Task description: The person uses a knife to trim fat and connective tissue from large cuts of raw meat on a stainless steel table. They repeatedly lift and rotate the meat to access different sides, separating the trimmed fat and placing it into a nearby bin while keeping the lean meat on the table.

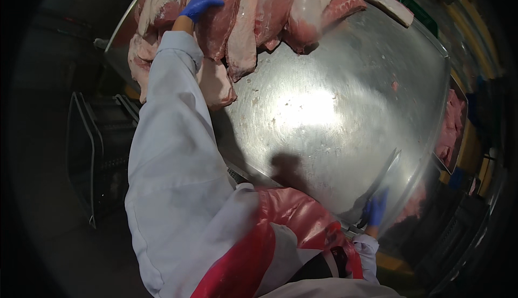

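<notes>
My left hand (200, 7), in a blue glove, reaches to the far left of the metal table. Its fingers are stretched out over a long piece of raw meat (218, 25), lying against its surface. Several similar long slabs lie side by side there, among them a pale, fat-covered piece (243, 39) just to the right. Low on the right, my blue-gloved right hand (375, 207) is closed round a knife (389, 169). The blade points away from me, just over the tabletop; the handle is mostly hidden by the fingers.
The shiny metal table (340, 109) has a raised right edge. Beyond that edge, a container of pink meat pieces (452, 125) sits to the right. A green crate (418, 15) shows at the far right corner. Dark crates (108, 141) stand on the left.
</notes>
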`<state>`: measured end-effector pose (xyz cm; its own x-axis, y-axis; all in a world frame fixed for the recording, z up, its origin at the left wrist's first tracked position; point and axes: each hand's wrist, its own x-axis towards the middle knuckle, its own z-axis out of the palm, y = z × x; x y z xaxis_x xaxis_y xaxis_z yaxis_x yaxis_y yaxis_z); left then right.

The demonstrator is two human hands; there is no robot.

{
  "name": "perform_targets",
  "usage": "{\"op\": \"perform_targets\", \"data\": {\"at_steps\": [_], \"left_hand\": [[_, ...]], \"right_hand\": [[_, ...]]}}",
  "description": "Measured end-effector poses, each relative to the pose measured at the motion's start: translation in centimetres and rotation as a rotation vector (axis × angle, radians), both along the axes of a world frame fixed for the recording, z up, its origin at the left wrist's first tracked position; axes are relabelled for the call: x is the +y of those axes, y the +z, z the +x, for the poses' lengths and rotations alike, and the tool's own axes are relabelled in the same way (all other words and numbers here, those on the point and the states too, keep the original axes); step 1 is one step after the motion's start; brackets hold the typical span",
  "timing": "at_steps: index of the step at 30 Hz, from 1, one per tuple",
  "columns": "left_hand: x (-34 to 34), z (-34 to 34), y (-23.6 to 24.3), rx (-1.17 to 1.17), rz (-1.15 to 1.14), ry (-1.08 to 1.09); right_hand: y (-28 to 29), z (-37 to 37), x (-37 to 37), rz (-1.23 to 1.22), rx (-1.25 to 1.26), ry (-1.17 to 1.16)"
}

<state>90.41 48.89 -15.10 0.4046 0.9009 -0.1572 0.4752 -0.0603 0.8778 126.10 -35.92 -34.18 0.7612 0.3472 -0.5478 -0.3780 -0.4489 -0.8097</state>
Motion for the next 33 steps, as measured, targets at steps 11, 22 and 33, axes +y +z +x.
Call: {"op": "perform_targets", "data": {"at_steps": [11, 22, 33], "left_hand": [[-24.0, 8.5, -10.5, 0.461, 1.043, -0.271], [-48.8, 4.5, -21.9, -0.116, -0.16, 0.684], [-37.5, 24.5, -22.9, 0.413, -0.038, 0.465]], "right_hand": [[-2.3, 1.0, -1.3, 0.008, -0.284, 0.225], [3.6, 2.0, 8.2, 0.261, -0.099, 0.287], [-0.6, 1.1, 17.4, 0.22, 0.177, 0.624]]}}
